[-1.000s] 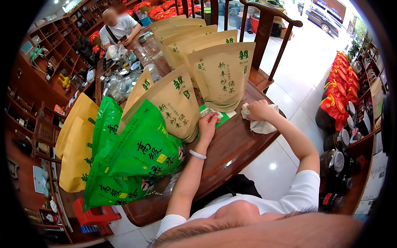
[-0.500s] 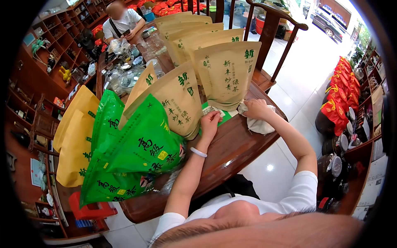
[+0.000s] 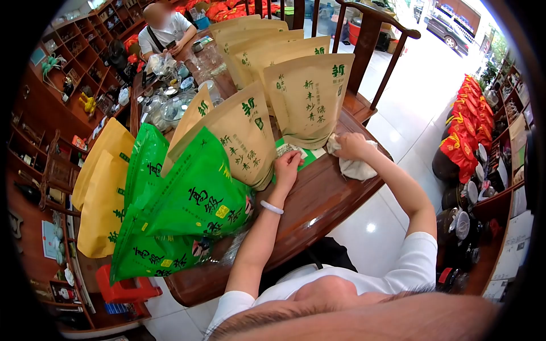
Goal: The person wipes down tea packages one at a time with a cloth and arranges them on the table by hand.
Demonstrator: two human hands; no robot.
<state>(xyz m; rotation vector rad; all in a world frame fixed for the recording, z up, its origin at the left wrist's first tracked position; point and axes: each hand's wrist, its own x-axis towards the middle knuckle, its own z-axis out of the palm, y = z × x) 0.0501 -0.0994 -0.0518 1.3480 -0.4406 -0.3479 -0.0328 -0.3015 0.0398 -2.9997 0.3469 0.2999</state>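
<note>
My left hand, with a pale bracelet at the wrist, rests on the tabletop with fingers curled together. Its fingertips meet the edge of a flat green-and-white packet; what they pinch, if anything, is hidden. A crumpled white cloth lies under my right hand, whose fingers close on it near the table's right edge. Between and behind my hands stand a kraft tea bag and another kraft tea bag, both upright with green print. Shiny green tea bags lean left of my left forearm.
More kraft bags line the table's far side. Yellow bags stand at the left, above a red stool. Glass tea ware sits farther back, near a seated person. A wooden chair borders the table.
The view has shifted very slightly. Both hands, the cloth and the bags keep nearly the same places.
</note>
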